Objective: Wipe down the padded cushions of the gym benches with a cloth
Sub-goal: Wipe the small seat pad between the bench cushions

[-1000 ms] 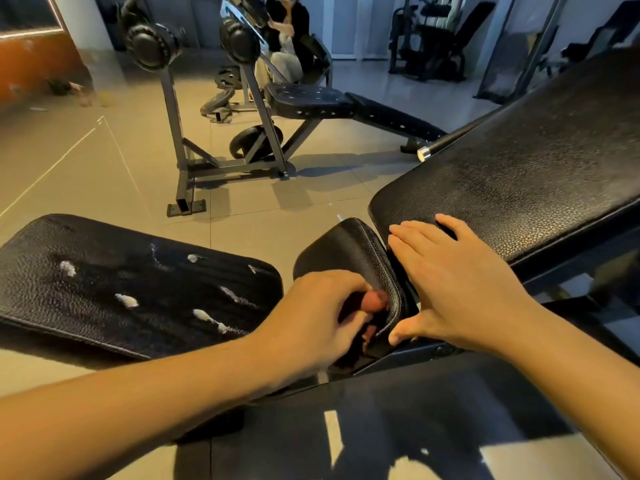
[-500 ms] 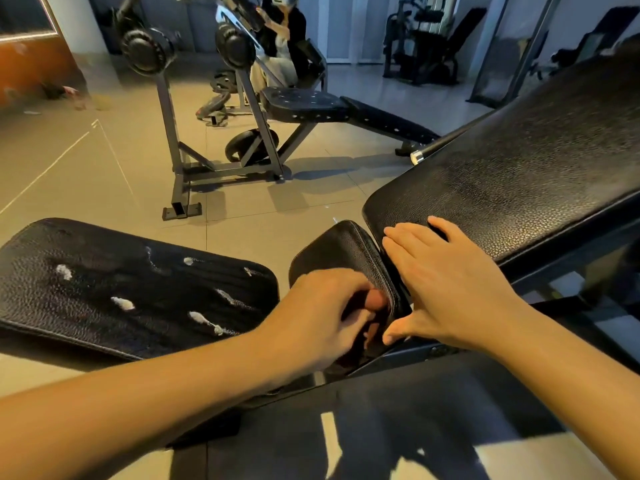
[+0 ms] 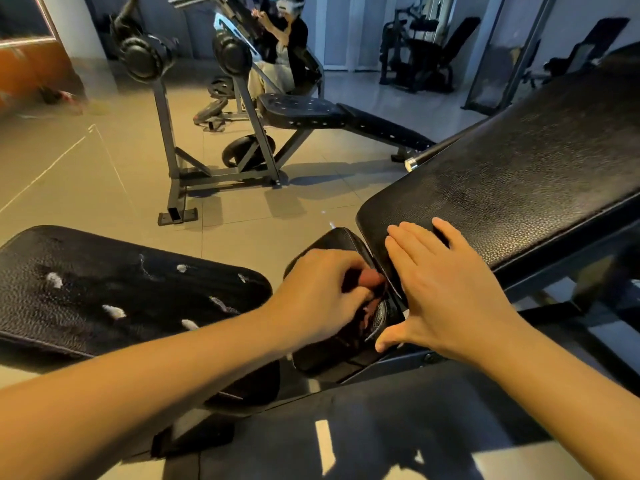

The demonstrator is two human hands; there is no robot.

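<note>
The left hand is curled, knuckles up, its fingertips tucked down into the crack just to the inside of the right hand. Something dark and ribbed shows under them (perhaps the cloth, but I cannot tell, nor whether the hand grips it). The right hand lies flat with straight fingers, pressing on the lower end of the back pad. The small seat cushion sits directly beneath and beyond the left knuckles. The back pad's long axis climbs up and away to the right from the right hand, black, pebbled and dull. Off the left wrist lies the flat pad, running leftward and dotted with white foam streaks; the left hand is nearer to it.
</note>
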